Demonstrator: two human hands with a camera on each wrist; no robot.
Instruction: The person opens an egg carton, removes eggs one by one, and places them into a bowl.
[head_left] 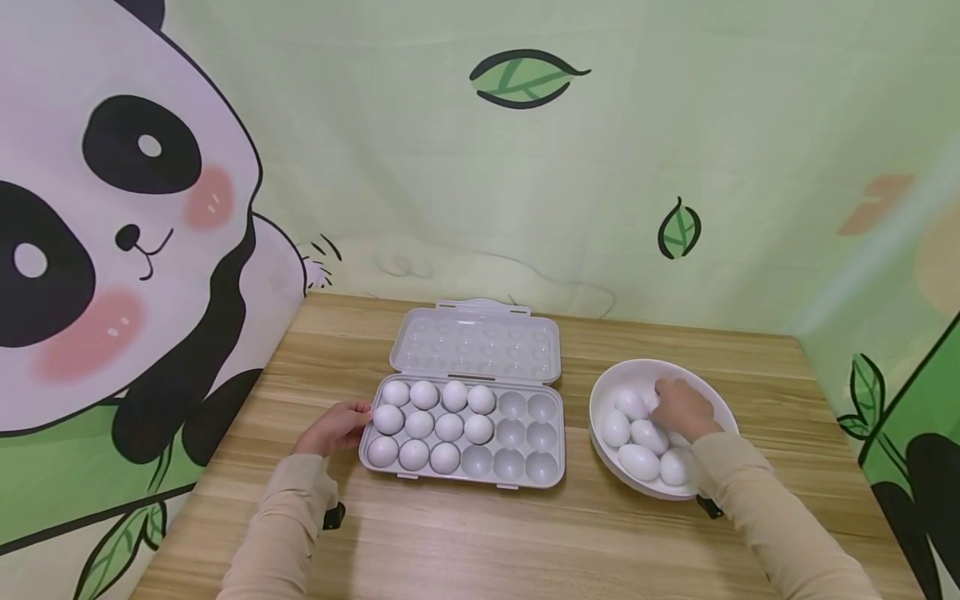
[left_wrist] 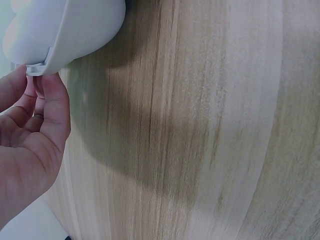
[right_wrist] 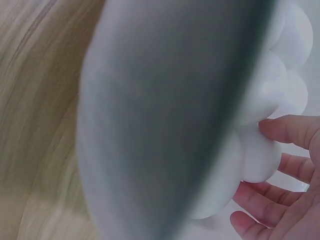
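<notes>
A white plastic egg carton lies open on the table, lid folded back toward the wall. White eggs fill its left and middle cups; bare cups show at the right end. My left hand pinches the carton's left edge between thumb and fingers, seen close in the left wrist view. To the right stands a white bowl with several eggs in it. Inside the bowl, my right hand has thumb and fingertips around an egg, mostly hidden by the hand in the head view.
The wooden table runs back to a fabric backdrop printed with a panda and leaves. A strip of bare wood separates carton and bowl. The bowl's outer wall blocks much of the right wrist view.
</notes>
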